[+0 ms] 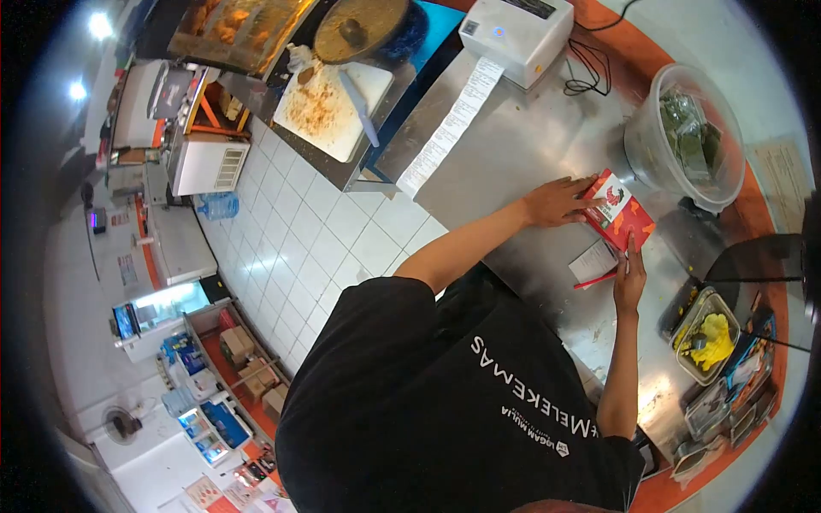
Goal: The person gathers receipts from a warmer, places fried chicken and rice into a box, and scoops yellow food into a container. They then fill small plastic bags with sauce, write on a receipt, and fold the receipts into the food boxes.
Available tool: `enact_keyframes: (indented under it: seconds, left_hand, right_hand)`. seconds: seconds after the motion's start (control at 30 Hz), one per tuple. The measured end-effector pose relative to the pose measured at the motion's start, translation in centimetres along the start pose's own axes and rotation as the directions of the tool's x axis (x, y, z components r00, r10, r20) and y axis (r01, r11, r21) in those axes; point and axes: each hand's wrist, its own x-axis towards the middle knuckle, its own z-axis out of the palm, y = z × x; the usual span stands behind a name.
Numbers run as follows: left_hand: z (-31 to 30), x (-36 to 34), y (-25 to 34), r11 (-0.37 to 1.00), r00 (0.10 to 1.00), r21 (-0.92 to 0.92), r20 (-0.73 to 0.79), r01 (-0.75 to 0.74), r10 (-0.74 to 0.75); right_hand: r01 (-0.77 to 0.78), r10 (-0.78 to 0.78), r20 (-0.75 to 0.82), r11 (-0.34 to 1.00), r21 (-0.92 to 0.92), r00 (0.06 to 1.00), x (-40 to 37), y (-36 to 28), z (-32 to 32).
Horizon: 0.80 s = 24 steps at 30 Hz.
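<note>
A red cardboard food box (617, 214) with a white panel, a chicken drawing and orange shapes rests on the steel counter (530, 256). My left hand (560, 203) grips its left edge, fingers reaching onto the top. On the near side, my right hand (631, 278) holds the box with fingertips against its top and edge. Between my hands and close to the box lies a small printed slip (594, 262), with a thin red pen-like stick (596, 280) along it. The box's far side and contents are hidden.
A label printer (517, 38) trails a long printed strip (453, 128) over the counter's left edge. Behind the box stands a clear tub (687, 141) of green packets. To the right sits a container with yellow stuff (708, 340). A knife (359, 107) lies on a crumb-covered cutting board (346, 145).
</note>
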Motion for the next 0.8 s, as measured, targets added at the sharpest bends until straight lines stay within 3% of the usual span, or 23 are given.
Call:
enact_keyframes:
  seconds: [0.03, 0.1, 0.23, 0.3, 0.33, 0.4, 0.47, 0.5, 0.53, 0.57, 0.6, 0.63, 0.67, 0.7, 0.73, 0.77, 0.8]
  left_hand:
    - [0.4, 0.2, -0.5, 1.000, 1.000, 0.011, -0.003, -0.013, 0.013]
    - [1.6, -0.6, -0.4, 1.000, 1.000, 0.006, -0.006, -0.021, 0.021]
    - [1.6, -0.4, -1.4, 0.996, 0.998, 0.071, 0.005, -0.062, 0.061]
    - [2.5, -0.3, -1.6, 0.996, 1.000, 0.085, 0.021, -0.016, 0.014]
    - [1.9, -0.8, -1.2, 0.997, 1.000, 0.077, 0.021, -0.025, 0.023]
    - [-0.1, -1.7, 0.0, 0.978, 0.999, 0.209, 0.028, 0.027, -0.033]
    - [-3.2, -5.9, 0.9, 0.988, 0.966, 0.031, -0.216, 0.154, -0.144]
    - [-6.1, -9.0, 1.1, 0.971, 0.916, -0.029, -0.325, 0.239, -0.235]
    - [-6.9, -13.2, -0.5, 0.956, 0.807, -0.044, -0.525, 0.290, -0.269]
    - [-7.2, -17.6, -2.6, 0.938, 0.654, -0.070, -0.699, 0.339, -0.289]
    - [-7.8, -21.4, -3.8, 0.807, 0.458, -0.175, -0.747, 0.563, -0.481]
    - [-8.9, -25.3, -5.2, 0.732, 0.320, -0.310, -0.748, 0.607, -0.582]
    - [-9.3, -28.3, -6.6, 0.642, 0.178, -0.439, -0.722, 0.629, -0.669]
    - [-8.4, -29.9, -8.0, 0.645, 0.190, -0.441, -0.715, 0.624, -0.673]
    - [-7.2, -31.4, -9.3, 0.658, 0.237, -0.610, -0.628, 0.441, -0.741]
    - [-6.3, -32.8, -10.2, 0.611, 0.301, -0.754, -0.540, 0.241, -0.786]
    - [-5.9, -34.0, -11.1, 0.609, 0.313, -0.758, -0.535, 0.234, -0.785]
  right_hand:
    - [0.020, -0.020, 0.004, 1.000, -0.004, 1.000, 0.5, -0.3, 0.0]
    - [-0.145, 0.146, 0.030, 0.989, -0.015, 0.989, -0.1, -1.6, -0.1]
    - [-0.231, 0.226, 0.132, 0.973, 0.024, 0.965, -1.0, -0.9, 0.1]
    - [-0.188, 0.203, 0.071, 0.967, -0.173, 0.977, -1.3, -0.7, 1.2]
    - [-0.195, 0.210, 0.065, 0.964, -0.181, 0.976, -1.6, -1.1, 1.6]
    - [-0.064, 0.047, -0.050, 0.908, -0.415, 0.998, -1.7, -1.8, 2.2]
    - [-0.167, 0.163, -0.046, 0.890, -0.424, 0.986, -1.9, -3.2, 2.7]
    - [-0.199, 0.142, -0.150, 0.840, -0.505, 0.979, -2.0, -5.5, 3.2]
    - [-0.232, 0.102, -0.248, 0.780, -0.581, 0.963, -1.8, -7.6, 4.1]
    - [-0.278, 0.149, -0.341, 0.887, -0.368, 0.928, -2.0, -9.8, 6.3]
    - [-0.242, 0.134, -0.270, 0.875, -0.420, 0.953, -2.8, -10.5, 8.6]
    - [-0.468, 0.474, -0.116, 0.880, 0.079, 0.873, -2.6, -16.4, 11.1]
    - [-0.437, 0.426, 0.100, 0.889, 0.137, 0.899, -4.0, -16.0, 15.2]
    - [-0.611, 0.464, 0.448, 0.743, 0.274, 0.765, -3.6, -19.6, 18.2]
    - [-0.710, 0.363, 0.720, 0.658, 0.251, 0.591, -3.6, -21.2, 22.1]
    - [-0.767, 0.283, 0.872, 0.624, 0.148, 0.399, -2.5, -24.7, 24.7]
    - [-0.749, 0.308, 0.872, 0.656, 0.095, 0.380, -1.8, -27.6, 27.0]
